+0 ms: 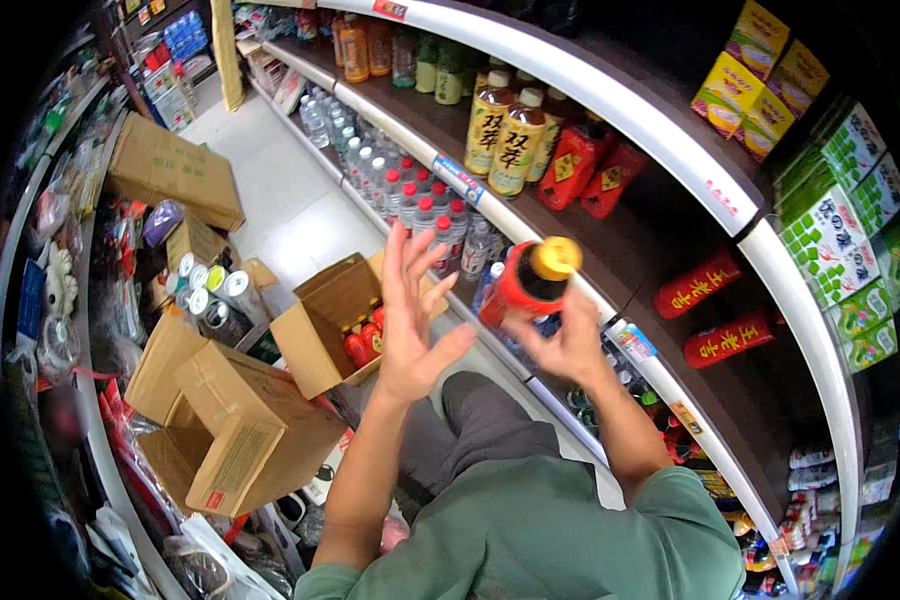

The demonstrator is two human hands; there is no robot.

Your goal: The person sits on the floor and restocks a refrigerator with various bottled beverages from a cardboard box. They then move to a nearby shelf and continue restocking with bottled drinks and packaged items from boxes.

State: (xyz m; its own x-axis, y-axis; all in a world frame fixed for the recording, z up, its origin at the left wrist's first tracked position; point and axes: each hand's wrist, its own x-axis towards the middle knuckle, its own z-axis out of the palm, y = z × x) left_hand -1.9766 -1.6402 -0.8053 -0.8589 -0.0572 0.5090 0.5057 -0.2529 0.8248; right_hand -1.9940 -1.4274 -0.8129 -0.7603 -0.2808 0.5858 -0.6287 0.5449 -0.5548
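Note:
My right hand (566,341) is closed on a dark drink bottle (529,281) with a red label and a yellow cap, tilted in front of the shelf edge. To its left, my left hand (416,330) is raised with fingers spread and nothing in it. Below and behind that hand, an open cardboard box (307,337) on the floor holds several small red bottles (358,349). On the middle shelf, red-labelled bottles (570,165) stand beside yellow-labelled bottles (519,146).
Shelves with a white front edge (487,202) curve along the right. Red drink packs (727,341) lie farther along them. Water bottles (424,214) fill the lower shelf. An open carton (232,435), a carton of cans (236,289) and a large cardboard box (172,172) crowd the left side of the aisle.

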